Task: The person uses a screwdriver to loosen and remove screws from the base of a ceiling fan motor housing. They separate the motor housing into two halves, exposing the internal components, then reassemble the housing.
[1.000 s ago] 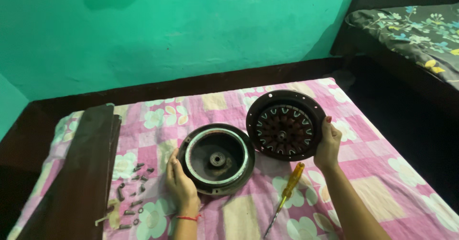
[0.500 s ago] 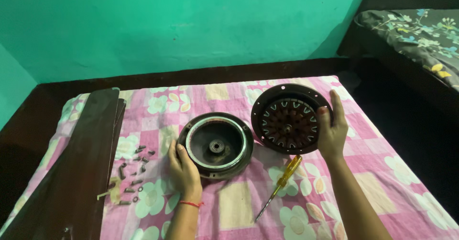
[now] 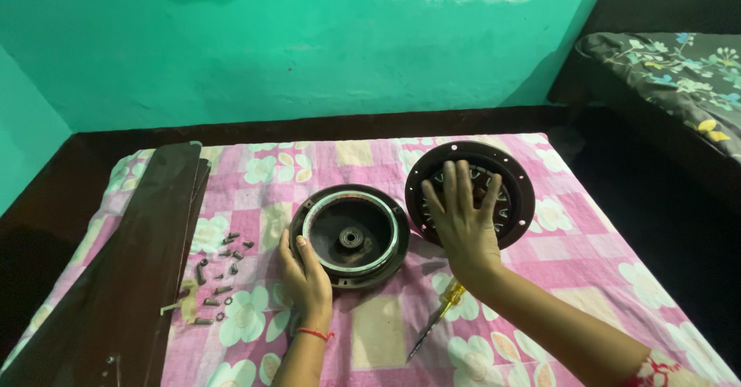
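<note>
While the left hand [image 3: 307,279] cups the round motor housing's [image 3: 351,235] rim, the right hand [image 3: 461,216] lies flat, fingers spread, on the winding plate [image 3: 519,190].

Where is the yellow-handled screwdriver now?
The yellow-handled screwdriver lies on the pink floral cloth, under the right forearm, in front of the round dark metal housing.

You have two round dark motor housings before you: one open bowl-shaped shell [image 3: 351,236] and one disc with windings [image 3: 505,194]. One yellow-handled screwdriver [image 3: 437,317] lies nearby. A scatter of small screws and washers [image 3: 218,275], roughly a dozen, sits beside a stack of dark blades [image 3: 139,256].
</note>
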